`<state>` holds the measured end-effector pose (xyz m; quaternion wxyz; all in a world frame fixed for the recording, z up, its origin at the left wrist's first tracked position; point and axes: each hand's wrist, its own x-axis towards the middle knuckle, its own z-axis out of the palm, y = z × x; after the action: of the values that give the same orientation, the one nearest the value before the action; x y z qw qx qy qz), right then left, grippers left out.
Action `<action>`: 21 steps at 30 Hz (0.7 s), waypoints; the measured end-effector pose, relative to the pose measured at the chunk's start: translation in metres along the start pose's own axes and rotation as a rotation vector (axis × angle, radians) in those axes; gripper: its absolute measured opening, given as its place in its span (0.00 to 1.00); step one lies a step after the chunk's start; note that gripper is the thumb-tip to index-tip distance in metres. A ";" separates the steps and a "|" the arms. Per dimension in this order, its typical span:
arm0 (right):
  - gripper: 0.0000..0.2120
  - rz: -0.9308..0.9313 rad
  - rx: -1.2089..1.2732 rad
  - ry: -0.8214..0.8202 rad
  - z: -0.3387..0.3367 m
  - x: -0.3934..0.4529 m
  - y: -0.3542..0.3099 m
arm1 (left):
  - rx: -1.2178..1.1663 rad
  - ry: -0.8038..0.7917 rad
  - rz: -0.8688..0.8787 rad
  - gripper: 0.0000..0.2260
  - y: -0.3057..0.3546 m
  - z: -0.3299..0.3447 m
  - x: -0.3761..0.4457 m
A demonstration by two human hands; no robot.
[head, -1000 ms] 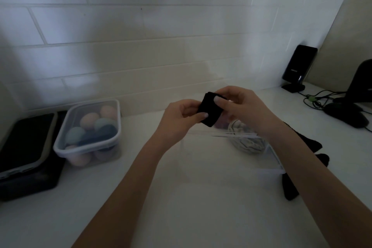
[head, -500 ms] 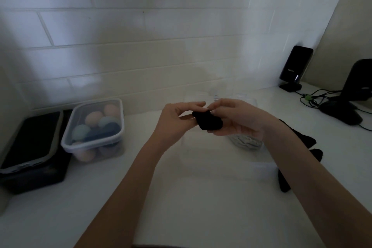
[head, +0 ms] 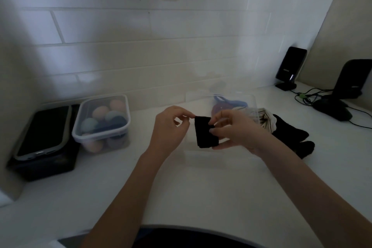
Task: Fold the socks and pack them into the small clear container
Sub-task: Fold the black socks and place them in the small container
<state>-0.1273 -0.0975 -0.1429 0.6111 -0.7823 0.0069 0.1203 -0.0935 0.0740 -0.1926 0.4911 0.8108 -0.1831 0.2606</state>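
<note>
Fingers of the right hand were pinched on the right edge of a small black sock folded into a flat rectangle, thumb in front, other fingers behind and below. Left hand had thumb and forefinger closed together at the sock's upper left corner; whether they actually gripped the cloth could not be told. The sock was held in the air, upright, above the small clear plastic container, which stood on the white countertop with its lid off. Inside the container, at the back, lay a blue item and a reddish one; details blurred. Just beside the container on the right: a pale striped sock bundle, with loose black socks lying behind and right of it. Well to the left, a lidded clear box of pastel egg-shaped sponges, next to a dark tray. Two black stands with cables at far right.
</note>
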 end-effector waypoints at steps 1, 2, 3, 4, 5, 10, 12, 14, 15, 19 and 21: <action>0.07 0.001 -0.037 0.005 0.001 -0.003 0.002 | 0.030 -0.025 0.013 0.13 -0.001 0.001 -0.001; 0.06 0.000 -0.095 0.014 0.002 -0.005 0.005 | 0.056 -0.053 0.022 0.12 -0.003 0.002 -0.001; 0.05 -0.006 -0.163 0.027 0.004 -0.007 0.008 | 0.073 -0.074 0.026 0.12 -0.004 0.003 -0.002; 0.05 -0.020 -0.236 0.041 0.005 -0.007 0.011 | 0.081 -0.087 0.024 0.12 -0.005 0.004 -0.002; 0.06 -0.032 -0.305 0.052 0.006 -0.007 0.013 | 0.083 -0.089 0.020 0.12 -0.005 0.005 -0.002; 0.13 -0.010 -0.570 -0.026 0.015 0.000 0.009 | 0.093 -0.100 -0.002 0.12 -0.004 0.004 -0.002; 0.15 -0.035 -0.688 -0.044 0.020 0.003 0.006 | 0.103 -0.113 -0.016 0.12 -0.003 0.003 -0.003; 0.16 -0.066 -0.814 -0.036 0.024 0.005 0.005 | 0.106 -0.119 -0.021 0.12 -0.002 0.003 -0.003; 0.15 -0.070 -0.844 -0.025 0.026 0.006 0.005 | 0.108 -0.121 -0.021 0.12 -0.002 0.003 -0.003; 0.14 -0.110 -0.983 0.061 0.029 0.005 0.005 | 0.122 -0.130 -0.013 0.11 -0.002 0.002 -0.003; 0.13 -0.131 -0.967 0.068 0.030 0.006 0.006 | 0.135 -0.136 -0.016 0.11 -0.002 0.002 -0.003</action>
<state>-0.1280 -0.0694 -0.1564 0.1836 -0.9788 -0.0790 0.0454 -0.0939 0.0729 -0.1965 0.4238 0.8593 -0.1915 0.2127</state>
